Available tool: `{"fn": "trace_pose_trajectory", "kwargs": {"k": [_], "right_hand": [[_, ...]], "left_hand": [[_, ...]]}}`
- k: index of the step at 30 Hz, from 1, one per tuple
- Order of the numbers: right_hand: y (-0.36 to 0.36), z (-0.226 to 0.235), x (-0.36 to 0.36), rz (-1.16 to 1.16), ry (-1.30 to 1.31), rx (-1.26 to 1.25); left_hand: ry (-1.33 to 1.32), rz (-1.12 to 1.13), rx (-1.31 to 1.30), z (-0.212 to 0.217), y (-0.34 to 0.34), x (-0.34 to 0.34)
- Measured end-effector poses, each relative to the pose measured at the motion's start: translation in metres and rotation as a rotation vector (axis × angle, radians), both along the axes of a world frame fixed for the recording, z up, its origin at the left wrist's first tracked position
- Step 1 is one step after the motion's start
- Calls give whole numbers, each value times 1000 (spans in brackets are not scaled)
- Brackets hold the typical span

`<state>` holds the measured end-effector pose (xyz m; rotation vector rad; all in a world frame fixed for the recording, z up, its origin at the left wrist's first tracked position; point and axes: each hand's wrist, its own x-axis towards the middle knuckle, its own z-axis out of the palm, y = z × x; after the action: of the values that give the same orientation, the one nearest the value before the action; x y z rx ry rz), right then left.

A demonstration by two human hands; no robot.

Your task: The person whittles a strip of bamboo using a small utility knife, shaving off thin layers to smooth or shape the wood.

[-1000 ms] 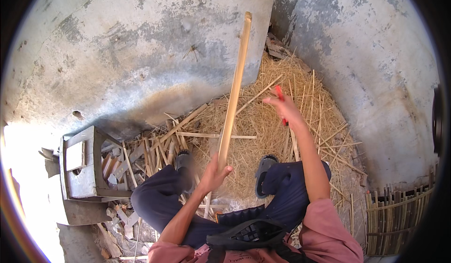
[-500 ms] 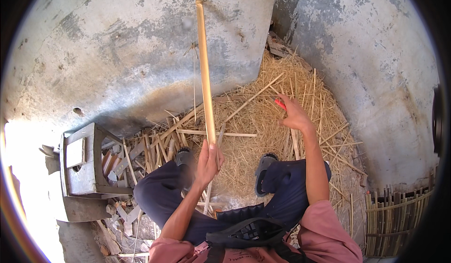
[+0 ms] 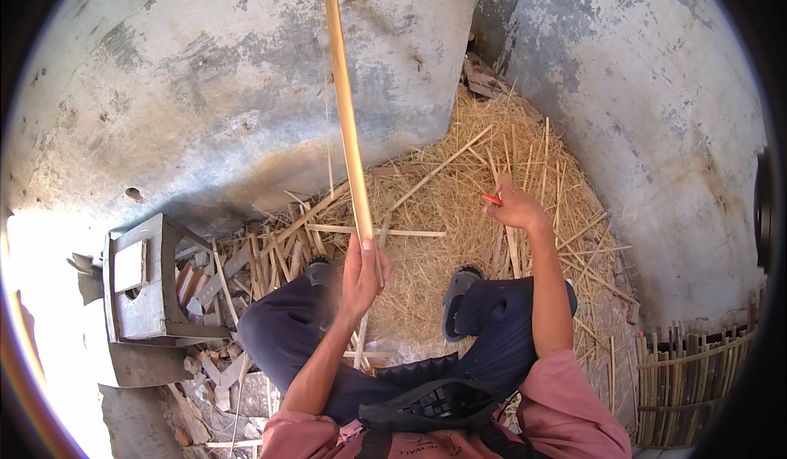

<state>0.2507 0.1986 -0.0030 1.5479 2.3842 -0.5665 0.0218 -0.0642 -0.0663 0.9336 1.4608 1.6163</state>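
Left hand: fingers closed round the lower end of a split bamboo strip, thumb laid along its face. The strip stands raised ahead of the person, leaning slightly left, its upper end seen against the stained grey wall. Right hand: well apart from the strip, fingers curled in on a small red object, of which only a short length shows; its kind cannot be determined from where I stand.

Below and beyond the hands lies a heap of straw-like shavings with loose thin slats strewn across it. One pale slat lies crosswise just beyond the left hand. At left, a grey wooden frame with a holed panel stands beside scrap wood. At lower right, a bamboo slat panel is noted near the wall. An open black pouch sits at the person's waist, above dark blue trousers.
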Motion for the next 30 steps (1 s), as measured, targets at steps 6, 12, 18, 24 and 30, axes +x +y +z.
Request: {"fn": "trace_pose_trajectory", "kwargs": {"k": [6,12,18,24,30], "right_hand": [[9,-3,7,231,-79,-61],[1,-8,6,157,-8,10],[-4,8,-15,-34,661,-210],[-75,7,-74,106,1056,-445],[-103,-15,-91,155,1188,-454]], "left_hand": [[4,1,29,-6,2,0],[-7,12,35,-5,2,-1],[-33,34,18,-1,2,1],[56,42,3,-5,5,7],[131,-64,-46,-6,7,21]]}}
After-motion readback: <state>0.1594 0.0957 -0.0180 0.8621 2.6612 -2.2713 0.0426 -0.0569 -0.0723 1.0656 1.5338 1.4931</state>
